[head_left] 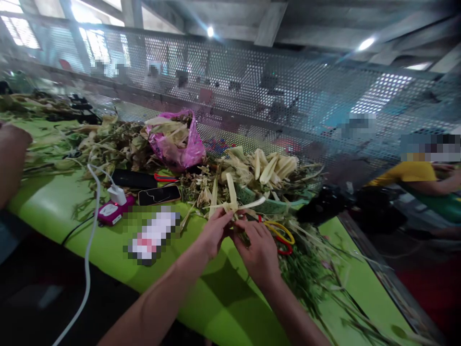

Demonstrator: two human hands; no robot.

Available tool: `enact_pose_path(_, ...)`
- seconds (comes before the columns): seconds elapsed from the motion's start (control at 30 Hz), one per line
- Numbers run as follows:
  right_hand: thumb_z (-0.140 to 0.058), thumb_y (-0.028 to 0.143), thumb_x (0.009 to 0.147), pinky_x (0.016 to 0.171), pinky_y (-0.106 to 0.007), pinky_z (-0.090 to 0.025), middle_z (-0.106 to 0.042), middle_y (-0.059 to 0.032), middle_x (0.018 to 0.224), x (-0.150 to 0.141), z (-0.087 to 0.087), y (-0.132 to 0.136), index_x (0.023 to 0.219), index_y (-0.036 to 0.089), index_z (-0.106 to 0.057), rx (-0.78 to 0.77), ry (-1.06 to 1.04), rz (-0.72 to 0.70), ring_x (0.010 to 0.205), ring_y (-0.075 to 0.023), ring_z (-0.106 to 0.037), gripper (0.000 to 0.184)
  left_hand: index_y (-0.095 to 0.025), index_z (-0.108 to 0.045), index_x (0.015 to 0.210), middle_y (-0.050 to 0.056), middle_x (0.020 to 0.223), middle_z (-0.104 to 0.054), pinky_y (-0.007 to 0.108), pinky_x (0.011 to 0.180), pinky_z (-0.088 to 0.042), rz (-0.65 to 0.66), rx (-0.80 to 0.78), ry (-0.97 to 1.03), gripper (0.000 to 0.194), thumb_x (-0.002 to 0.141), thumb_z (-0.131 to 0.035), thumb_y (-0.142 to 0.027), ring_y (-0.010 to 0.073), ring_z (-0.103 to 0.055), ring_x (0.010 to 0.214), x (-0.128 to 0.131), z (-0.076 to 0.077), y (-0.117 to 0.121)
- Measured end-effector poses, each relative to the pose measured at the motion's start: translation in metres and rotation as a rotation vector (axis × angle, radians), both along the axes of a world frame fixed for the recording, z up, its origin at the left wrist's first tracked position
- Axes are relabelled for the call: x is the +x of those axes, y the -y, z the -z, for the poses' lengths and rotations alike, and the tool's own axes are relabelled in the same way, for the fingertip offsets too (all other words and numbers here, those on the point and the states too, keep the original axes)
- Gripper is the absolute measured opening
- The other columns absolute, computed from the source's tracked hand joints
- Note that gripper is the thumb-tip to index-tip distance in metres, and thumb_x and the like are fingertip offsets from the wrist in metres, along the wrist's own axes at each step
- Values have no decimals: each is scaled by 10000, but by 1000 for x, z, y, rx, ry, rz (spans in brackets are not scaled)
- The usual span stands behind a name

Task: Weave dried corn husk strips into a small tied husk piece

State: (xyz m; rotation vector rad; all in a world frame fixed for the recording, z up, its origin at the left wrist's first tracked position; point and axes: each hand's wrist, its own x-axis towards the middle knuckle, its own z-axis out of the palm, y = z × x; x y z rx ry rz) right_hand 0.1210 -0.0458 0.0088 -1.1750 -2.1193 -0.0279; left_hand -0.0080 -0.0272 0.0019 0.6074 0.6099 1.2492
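Observation:
My left hand [216, 231] and my right hand [257, 250] meet over the green table, fingers pinched together at the base of a bundle of pale dried husk strips [232, 192]. Several strips fan out above the fingertips, and one sticks out to the right. What lies under the fingers is hidden. Just right of my right hand are scissors with yellow handles [283, 231] and red handles [286, 247]. Behind the hands, a pale green basket [277, 205] bears dried husks [268, 166].
A pink plastic bag [192, 151] of husks stands against a perforated metal screen [230, 72]. Left lie a phone [159, 195], a blurred-out phone-like object [153, 238] and a magenta power strip [114, 209] with a white cable [94, 211]. Green stems [306, 274] cover the right side. Another person's arm [10, 158] shows at left.

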Motion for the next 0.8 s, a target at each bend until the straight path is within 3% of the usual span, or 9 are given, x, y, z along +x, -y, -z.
enact_pose_path(0.13, -556, 246, 845, 763, -357, -402, -664, -81, 891, 5, 10, -7, 949, 173, -596, 30, 105, 123, 837, -244, -575, 134, -180, -551, 919, 30, 921, -636, 221, 620, -446, 10, -38, -103, 312, 726, -673, -392, 107, -565, 692, 3, 2, 1)
enact_pose_path(0.23, -535, 243, 857, 734, -333, -382, -657, -70, 833, 6, 11, -7, 878, 179, -591, -13, 143, 156, 798, -231, -574, 87, -173, -558, 895, 18, 881, -629, 228, 678, -443, -1, -2, -132, 306, 702, -697, -365, 109, -555, 725, 6, 4, 1)
enact_pose_path(0.4, -482, 215, 871, 634, -291, -345, -622, -49, 742, -1, 8, -1, 780, 181, -562, -122, 152, 139, 707, -197, -546, 125, -144, -602, 799, 37, 800, -636, 265, 775, -432, -139, 94, -215, 257, 690, -699, -355, 141, -568, 769, 7, 3, -4)
enact_pose_path(0.57, -521, 161, 812, 590, -285, -328, -592, -26, 673, -8, 8, 7, 709, 190, -549, -202, 225, 10, 642, -181, -510, 111, -150, -606, 817, 32, 723, -645, 286, 734, -459, -201, 35, -185, 300, 681, -700, -401, 149, -608, 678, -2, -3, -8)
enact_pose_path(0.7, -557, 216, 833, 591, -273, -386, -631, -26, 763, 0, -2, 9, 800, 202, -595, -259, 36, -72, 639, -162, -529, 53, -157, -600, 883, 31, 753, -657, 268, 703, -472, -192, 31, -160, 309, 692, -702, -377, 144, -621, 681, -7, -6, -7)
enact_pose_path(0.8, -568, 279, 851, 662, -287, -455, -635, -72, 1001, 11, -12, 7, 965, 209, -605, -146, -218, -27, 703, -159, -566, 138, -153, -599, 908, 30, 774, -655, 250, 706, -464, -157, 25, -167, 309, 695, -711, -347, 130, -611, 709, -7, -7, -5)
